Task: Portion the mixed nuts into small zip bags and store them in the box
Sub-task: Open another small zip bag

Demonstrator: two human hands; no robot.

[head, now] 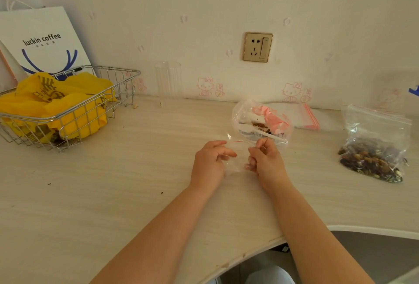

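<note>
Far L, paper bag (43, 40): white, reading "luckin coffee", leaning vs wall behind wire basket.
Wire basket (127, 84): sitting on table at L, holding crumpled yellow plastic bag (56, 104).
Clear cup (168, 79): standing upright by wall, between basket and outlet; hard to make out.
Table (113, 181): pale wood-look top, carrying everything; a few dark crumbs lying on L part.
Left hand (209, 161): fingers curling, pinching L side of small zip bag (235, 159) near its red strip.
Small zip bag: clear, looking empty, being held between both hands just above table at ctr.
Right hand (263, 159): fingers curling in, pinching R side of same bag.
Wall outlet (258, 47): gold plate, sitting on wall above ctr-R.
Clear bag w/ pink item (263, 120): lying just behind hands; white spoon-like piece showing inside, contents otherwise unclear.
Stack of zip bags (303, 117): lying flat by wall, red strips facing R, just behind that clear bag.
Big zip bag of mixed nuts (371, 156): sitting at far R, well apart from hands, mouth standing up, nuts pooling at bottom.
</note>
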